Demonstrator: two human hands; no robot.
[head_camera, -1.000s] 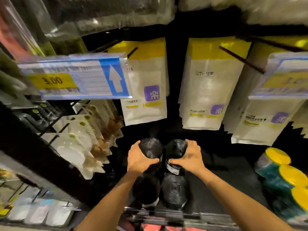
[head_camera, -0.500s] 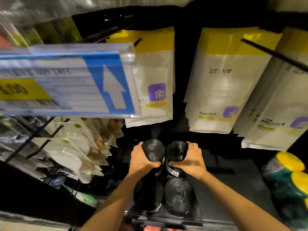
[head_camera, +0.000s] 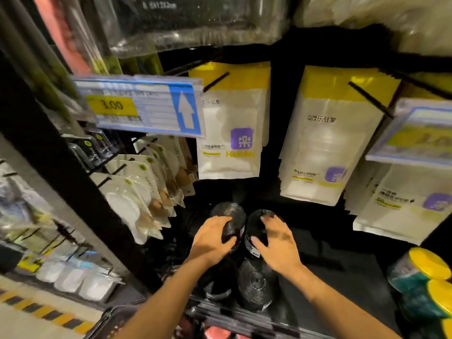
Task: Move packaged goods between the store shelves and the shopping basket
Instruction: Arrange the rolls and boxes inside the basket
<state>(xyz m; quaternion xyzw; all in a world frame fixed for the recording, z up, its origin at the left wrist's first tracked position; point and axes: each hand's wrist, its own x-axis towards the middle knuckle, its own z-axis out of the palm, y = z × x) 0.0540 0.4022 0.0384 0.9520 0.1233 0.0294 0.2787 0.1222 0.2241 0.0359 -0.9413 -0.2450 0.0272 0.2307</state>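
Two black rolls of bags stand side by side at the back of the dark bottom shelf (head_camera: 342, 260). My left hand (head_camera: 210, 241) grips the left black roll (head_camera: 232, 214), thumb and fingers curled round its side. My right hand (head_camera: 276, 243) lies on the right black roll (head_camera: 256, 221) with its fingers spread and fairly straight. Two more black rolls (head_camera: 256, 282) stand in front of them, below my wrists.
White pouches with yellow tops (head_camera: 230, 133) hang on pegs above the rolls. A blue price tag (head_camera: 141, 106) juts out at the left over carded goods (head_camera: 137, 192). Yellow-lidded tubs (head_camera: 425, 277) stand at the right. A dark rim (head_camera: 115, 316) shows at the bottom.
My right hand has loosened from its grip on the right roll and its fingers have spread. My left hand keeps its hold. The camera has pulled back and turned a little left.
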